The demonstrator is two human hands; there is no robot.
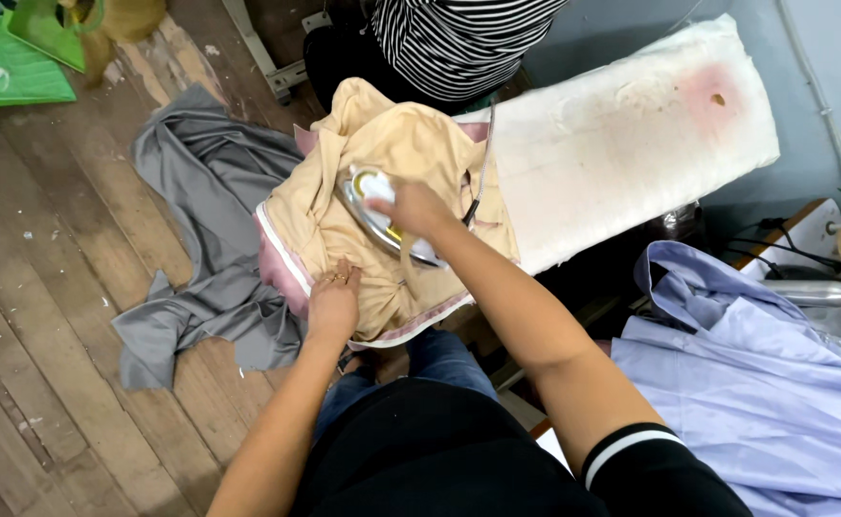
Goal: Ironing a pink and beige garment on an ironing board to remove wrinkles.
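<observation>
My right hand (418, 209) grips the silver iron (374, 213) mid-frame; left hand (332, 304) flat, fingers spread, on the crumpled cream-yellow garment (392, 144), creases mostly unpressed.

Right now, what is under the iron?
The iron, gripped by the right hand, sits on cream fabric with pink lining, spread over the white padded board. Its soleplate contact is hidden.

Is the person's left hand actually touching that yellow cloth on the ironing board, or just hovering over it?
Touching. The head view shows the left hand lying flat on the yellow cloth, fingers pressed into its folds with no gap, while the right hand holds the iron.
</observation>
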